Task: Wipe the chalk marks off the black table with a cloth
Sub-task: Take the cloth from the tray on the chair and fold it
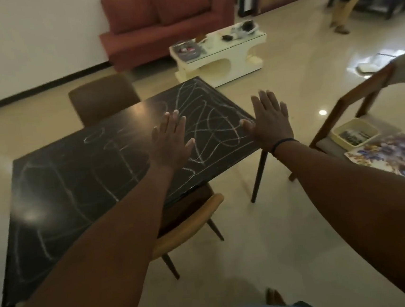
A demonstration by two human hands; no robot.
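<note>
Right now one black table (81,189) fills the left of the scene, its top scrawled all over with white chalk marks (208,118). Two chairs sit at it, a brown chair (103,98) on the far side and a tan chair (191,226) on the near side. Left hand (170,141) and right hand (269,122) hover flat, fingers straight, holding nothing. One patterned cloth (392,155) lies far right.

The black table (76,190) had a smooth, shiny top, and the white chalk marks (208,125) on it looked dusty. The floor (301,218) was glossy. The red sofa (159,26) looked like soft cloth. One chair (355,104) had a wooden frame.
</note>
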